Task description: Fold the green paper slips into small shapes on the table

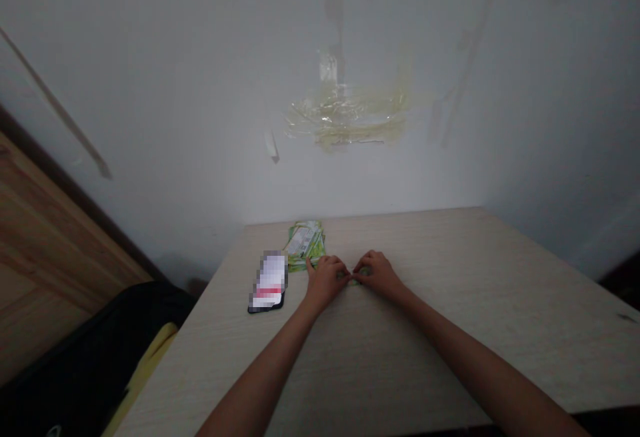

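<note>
My left hand (327, 278) and my right hand (380, 275) meet over the middle of the table, fingertips almost touching. Both are closed in a pinch at a small green piece (355, 282), mostly hidden beneath the fingers; it looks flat, but its kind cannot be made out. Just beyond my left hand lies a loose pile of flat green-and-white printed packets (306, 242), overlapping at different angles. Left of that hand rests a phone (270, 282) with a lit, blurred-out screen, close to the pile.
The pale wooden table (500, 284) stands against a white wall (175, 124) with strips of clear and yellowed tape (345, 117). At the left are a wooden panel (60, 250) and a black bag-like item (115, 337) with something yellow (145, 370) beside the table edge.
</note>
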A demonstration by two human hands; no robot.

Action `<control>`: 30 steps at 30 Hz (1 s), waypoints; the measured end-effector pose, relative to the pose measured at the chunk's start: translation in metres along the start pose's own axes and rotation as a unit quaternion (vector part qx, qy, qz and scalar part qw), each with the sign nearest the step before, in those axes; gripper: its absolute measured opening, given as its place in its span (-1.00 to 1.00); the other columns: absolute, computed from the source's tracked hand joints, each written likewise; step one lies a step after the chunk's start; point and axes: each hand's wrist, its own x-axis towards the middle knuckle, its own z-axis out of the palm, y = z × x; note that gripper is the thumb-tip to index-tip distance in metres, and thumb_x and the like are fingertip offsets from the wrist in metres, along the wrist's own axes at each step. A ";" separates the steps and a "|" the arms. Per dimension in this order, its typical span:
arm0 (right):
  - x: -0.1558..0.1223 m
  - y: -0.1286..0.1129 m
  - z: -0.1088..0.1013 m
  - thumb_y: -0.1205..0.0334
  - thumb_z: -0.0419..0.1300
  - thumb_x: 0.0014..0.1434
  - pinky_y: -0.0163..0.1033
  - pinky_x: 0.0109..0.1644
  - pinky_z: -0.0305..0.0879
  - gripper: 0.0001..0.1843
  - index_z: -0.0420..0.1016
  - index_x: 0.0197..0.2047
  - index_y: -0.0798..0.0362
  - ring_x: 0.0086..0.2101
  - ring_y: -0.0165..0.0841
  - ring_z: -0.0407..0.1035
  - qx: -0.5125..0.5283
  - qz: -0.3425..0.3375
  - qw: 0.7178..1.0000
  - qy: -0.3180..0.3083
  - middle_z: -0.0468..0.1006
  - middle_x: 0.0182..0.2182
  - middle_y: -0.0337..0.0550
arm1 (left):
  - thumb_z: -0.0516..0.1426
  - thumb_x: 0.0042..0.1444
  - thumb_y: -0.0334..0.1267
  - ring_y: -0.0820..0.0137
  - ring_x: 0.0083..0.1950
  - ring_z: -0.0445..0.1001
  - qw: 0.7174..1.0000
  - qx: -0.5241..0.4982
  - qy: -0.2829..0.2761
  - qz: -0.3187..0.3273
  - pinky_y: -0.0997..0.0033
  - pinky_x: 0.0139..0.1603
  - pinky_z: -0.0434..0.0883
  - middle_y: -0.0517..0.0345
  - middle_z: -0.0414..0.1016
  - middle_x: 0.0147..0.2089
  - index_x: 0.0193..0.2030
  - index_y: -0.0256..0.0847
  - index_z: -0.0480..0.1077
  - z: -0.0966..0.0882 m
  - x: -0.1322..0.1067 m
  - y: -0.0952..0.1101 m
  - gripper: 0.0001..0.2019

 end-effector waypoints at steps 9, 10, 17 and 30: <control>0.002 0.004 0.000 0.07 0.34 0.00 -0.16 0.03 0.21 -0.81 0.63 -0.30 -0.06 -0.11 -0.23 0.31 -0.002 -0.004 1.000 -0.008 0.49 -0.21 -0.10 | 0.20 0.10 -0.08 0.22 0.17 0.28 1.000 0.009 -0.004 0.012 -0.36 0.31 -0.35 0.20 0.47 0.01 -0.26 0.00 0.52 0.000 0.002 -0.004 -0.87; 0.002 0.004 -0.001 0.09 0.34 0.00 -0.15 0.03 0.21 -0.82 0.63 -0.29 -0.07 -0.11 -0.23 0.31 -0.003 -0.003 1.000 -0.009 0.49 -0.20 -0.11 | 0.20 0.10 -0.08 0.22 0.18 0.27 1.000 0.012 -0.003 0.010 -0.37 0.31 -0.37 0.22 0.47 0.03 -0.26 0.01 0.52 0.000 0.001 -0.005 -0.87; 0.003 0.007 -0.001 0.13 0.33 0.00 -0.14 0.06 0.20 -0.82 0.63 -0.27 -0.09 -0.07 -0.23 0.29 0.005 0.001 1.000 -0.022 0.48 -0.17 -0.12 | 0.23 0.06 -0.07 0.11 0.32 0.11 1.000 0.012 0.004 0.003 -0.48 0.25 -0.44 0.33 0.38 0.19 -0.24 0.17 0.54 -0.001 -0.002 -0.012 -0.88; 0.003 0.010 -0.004 0.22 0.34 0.01 -0.14 0.08 0.18 -0.81 0.62 -0.24 -0.09 -0.05 -0.24 0.28 0.017 -0.007 0.999 -0.040 0.45 -0.14 -0.11 | 0.19 0.09 -0.02 -0.12 0.45 -0.24 0.999 0.022 -0.026 -0.017 -0.62 0.16 -0.43 0.45 0.10 0.39 -0.14 0.39 0.50 -0.005 -0.006 -0.023 -0.81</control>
